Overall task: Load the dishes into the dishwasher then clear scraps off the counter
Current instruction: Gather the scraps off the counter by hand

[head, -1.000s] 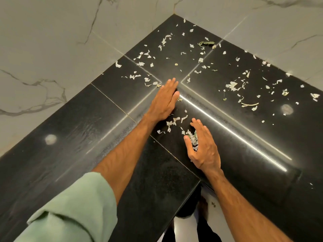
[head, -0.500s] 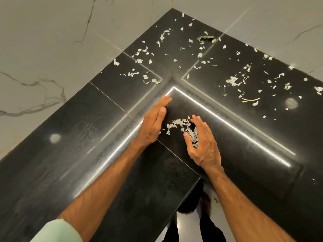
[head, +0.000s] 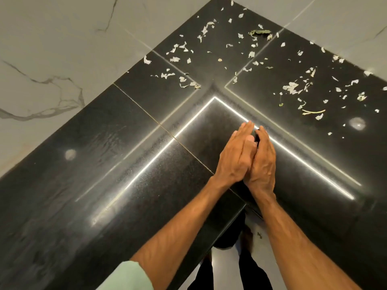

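Black polished stone, the counter (head: pixel 125 164) wraps the corner below a pale marble wall (head: pixel 52 49). A mint sleeve (head: pixel 127 277) sits at the bottom left. On the left wing, near the back edge, the scraps (head: pixel 167 75) lie loose: pale, torn, papery flakes. A curled green leaf (head: pixel 259 32) sits deep in the corner. In the middle, at the inner corner, the left hand (head: pixel 234 155) has its fingers straight and pressed together, laid against the right hand (head: pixel 263 164), whose fingers curve in to meet it. More flakes and a thin pale strip dot the right wing. Half a second ago the hands stood apart with a small heap between them. Now they've met and the heap is hidden.
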A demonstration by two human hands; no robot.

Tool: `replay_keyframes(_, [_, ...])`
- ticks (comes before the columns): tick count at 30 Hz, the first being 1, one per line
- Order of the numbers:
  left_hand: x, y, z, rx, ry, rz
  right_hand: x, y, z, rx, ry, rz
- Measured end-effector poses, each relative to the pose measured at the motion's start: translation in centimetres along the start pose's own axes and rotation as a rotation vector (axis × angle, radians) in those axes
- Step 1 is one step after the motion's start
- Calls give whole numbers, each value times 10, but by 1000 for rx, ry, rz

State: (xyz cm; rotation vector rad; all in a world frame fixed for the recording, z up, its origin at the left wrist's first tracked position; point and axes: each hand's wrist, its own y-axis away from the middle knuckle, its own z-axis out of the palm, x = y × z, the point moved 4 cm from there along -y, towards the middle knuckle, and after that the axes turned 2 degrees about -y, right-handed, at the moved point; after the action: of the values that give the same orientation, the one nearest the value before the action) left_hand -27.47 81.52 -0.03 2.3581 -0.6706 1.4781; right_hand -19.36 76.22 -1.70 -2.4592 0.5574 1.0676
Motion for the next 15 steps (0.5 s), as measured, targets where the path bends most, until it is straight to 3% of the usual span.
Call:
replay_keyframes(3, [-1,1,-28,150,177,-45,0,-2,0,42,-8,11])
replay_keyframes(8, [-40,14,-74,243,-60,-24,0,-3,-3,30,-90,62])
replay_keyframes(11, [-45,13,-67,181,-110,13,-1,5,-17,-81,-152,71])
replay_keyframes(15, [-46,11,-70,266,-41,20,0,40,-42,-238,27,27])
